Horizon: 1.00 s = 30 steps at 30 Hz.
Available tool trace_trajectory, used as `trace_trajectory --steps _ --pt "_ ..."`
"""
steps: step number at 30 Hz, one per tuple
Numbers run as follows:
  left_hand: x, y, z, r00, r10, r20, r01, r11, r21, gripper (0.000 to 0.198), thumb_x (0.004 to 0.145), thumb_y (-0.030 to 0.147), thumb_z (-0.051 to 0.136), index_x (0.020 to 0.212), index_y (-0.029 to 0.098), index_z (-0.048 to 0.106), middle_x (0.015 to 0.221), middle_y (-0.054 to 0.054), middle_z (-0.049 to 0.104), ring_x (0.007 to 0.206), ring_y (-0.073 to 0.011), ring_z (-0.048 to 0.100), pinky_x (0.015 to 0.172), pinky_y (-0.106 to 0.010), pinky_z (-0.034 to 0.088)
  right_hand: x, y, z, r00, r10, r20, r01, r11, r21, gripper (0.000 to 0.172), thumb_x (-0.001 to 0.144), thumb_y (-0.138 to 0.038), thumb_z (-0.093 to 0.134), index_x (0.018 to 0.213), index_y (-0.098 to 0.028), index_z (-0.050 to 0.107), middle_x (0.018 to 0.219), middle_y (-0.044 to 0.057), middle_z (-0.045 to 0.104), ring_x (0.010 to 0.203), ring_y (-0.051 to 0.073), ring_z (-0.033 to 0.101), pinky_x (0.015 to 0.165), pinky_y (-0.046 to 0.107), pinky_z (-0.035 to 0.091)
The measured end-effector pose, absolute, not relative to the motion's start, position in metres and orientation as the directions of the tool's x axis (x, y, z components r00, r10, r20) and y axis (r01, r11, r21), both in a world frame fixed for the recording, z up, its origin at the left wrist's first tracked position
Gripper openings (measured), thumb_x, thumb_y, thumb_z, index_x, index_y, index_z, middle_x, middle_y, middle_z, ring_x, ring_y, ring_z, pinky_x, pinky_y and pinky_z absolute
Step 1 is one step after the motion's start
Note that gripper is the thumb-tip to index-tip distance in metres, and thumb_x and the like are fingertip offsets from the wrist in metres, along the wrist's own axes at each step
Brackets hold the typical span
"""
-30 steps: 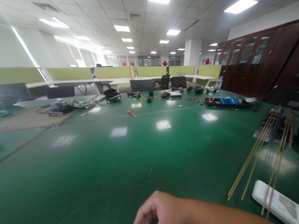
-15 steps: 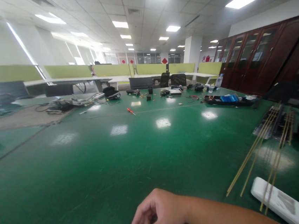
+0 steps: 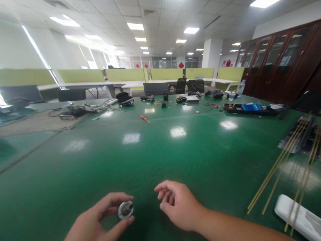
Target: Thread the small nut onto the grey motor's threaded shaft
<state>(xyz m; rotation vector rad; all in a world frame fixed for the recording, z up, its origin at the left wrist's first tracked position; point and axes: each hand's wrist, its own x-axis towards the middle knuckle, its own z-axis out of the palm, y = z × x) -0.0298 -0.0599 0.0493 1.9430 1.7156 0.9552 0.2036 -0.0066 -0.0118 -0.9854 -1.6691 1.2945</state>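
Observation:
My left hand [image 3: 101,221] is closed on a small round metal part [image 3: 125,210] with a dark shaft at its middle. Thumb and fingertips pinch it by the rim, and its end faces away from the palm, over the green table [image 3: 133,163]. To its right is my right hand [image 3: 179,205], fingers loosely bent and the thumb apart from them; nothing shows between them. A gap separates that hand from the metal part.
Thin wooden sticks [image 3: 279,166] and a white oblong device [image 3: 304,221] are on the right. Farther off lie a red screwdriver [image 3: 144,118], a black tray [image 3: 252,109] and a heap of cables and parts [image 3: 77,110] on a board.
My left hand has come into view from below with the round metal part in it. My right hand has risen slightly and its fingers now point left. The view has shifted a little.

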Motion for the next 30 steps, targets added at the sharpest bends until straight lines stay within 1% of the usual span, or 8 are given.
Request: trace_trajectory --steps 1,3,8,10,13,16,20,30 --pt "-0.019 -0.053 0.046 0.088 0.970 0.226 0.725 -0.218 0.653 0.029 0.073 0.043 0.076 0.095 0.024 0.074 0.091 -0.002 0.077 0.080 -0.0223 0.074 0.074 -0.027 0.062 0.204 -0.006 -0.012 -0.391 0.909 0.146 0.121 0.208 -0.971 0.043 0.070 0.000 0.059 0.109 -0.017 0.067 0.089 0.000 0.063 0.063 0.007 0.052 0.058 0.019 0.043" --pt "-0.006 -0.046 0.036 0.169 0.948 0.268 0.738 -0.302 0.604 0.024 0.078 0.039 0.072 0.098 0.026 0.073 0.093 -0.001 0.076 0.082 -0.0207 0.074 0.076 -0.025 0.061 0.205 -0.007 -0.011 -0.408 0.891 0.201 0.147 0.282 -0.948 0.049 0.068 -0.001 0.060 0.113 -0.019 0.065 0.093 0.000 0.064 0.066 0.009 0.055 0.060 0.021 0.045" --pt "-0.012 -0.047 0.008 0.312 0.830 0.461 0.735 -0.519 0.436 0.024 0.089 0.037 0.065 0.113 0.032 0.066 0.101 0.003 0.074 0.088 -0.0149 0.073 0.080 -0.018 0.058 0.207 -0.010 -0.007 -0.438 0.865 0.243 0.243 0.375 -0.895 0.050 0.063 -0.009 0.074 0.111 -0.021 0.067 0.084 -0.002 0.064 0.070 0.012 0.059 0.068 0.025 0.046" --pt "-0.019 -0.050 0.002 0.345 0.798 0.495 0.736 -0.557 0.384 0.025 0.091 0.038 0.064 0.116 0.033 0.063 0.104 0.003 0.074 0.090 -0.0136 0.073 0.082 -0.016 0.057 0.207 -0.011 -0.006 -0.438 0.867 0.237 0.272 0.379 -0.884 0.049 0.063 -0.013 0.077 0.111 -0.021 0.067 0.082 -0.003 0.063 0.071 0.013 0.059 0.070 0.026 0.046" --pt "-0.024 -0.053 -0.001 0.324 0.796 0.511 0.770 -0.535 0.346 0.030 0.092 0.040 0.063 0.120 0.031 0.060 0.107 0.003 0.074 0.092 -0.0138 0.073 0.085 -0.016 0.057 0.208 -0.011 -0.007 -0.450 0.865 0.221 0.289 0.376 -0.881 0.048 0.064 -0.017 0.078 0.110 -0.022 0.068 0.084 -0.002 0.064 0.072 0.014 0.060 0.070 0.027 0.046" --pt "-0.021 -0.053 0.000 0.308 0.804 0.509 0.777 -0.521 0.353 0.030 0.090 0.038 0.065 0.118 0.030 0.059 0.103 0.003 0.074 0.088 -0.0133 0.074 0.083 -0.015 0.056 0.208 -0.011 -0.008 -0.471 0.856 0.215 0.284 0.378 -0.881 0.046 0.064 -0.018 0.078 0.109 -0.022 0.069 0.089 -0.001 0.066 0.073 0.014 0.061 0.070 0.026 0.047" --pt "-0.017 -0.054 0.007 0.348 0.811 0.471 0.731 -0.549 0.406 0.018 0.090 0.032 0.064 0.107 0.030 0.060 0.092 0.005 0.073 0.079 -0.0109 0.072 0.073 -0.012 0.055 0.208 -0.012 -0.008 -0.506 0.834 0.218 0.281 0.399 -0.873 0.037 0.065 -0.020 0.079 0.102 -0.022 0.071 0.088 -0.001 0.066 0.072 0.013 0.060 0.068 0.024 0.047" --pt "-0.016 -0.055 0.005 0.333 0.834 0.441 0.727 -0.524 0.443 0.019 0.087 0.029 0.069 0.104 0.031 0.063 0.093 0.006 0.074 0.080 -0.0115 0.072 0.074 -0.013 0.055 0.208 -0.015 -0.006 -0.517 0.819 0.249 0.267 0.431 -0.862 0.025 0.071 -0.025 0.077 0.096 -0.021 0.074 0.080 -0.002 0.063 0.065 0.012 0.059 0.064 0.023 0.045"
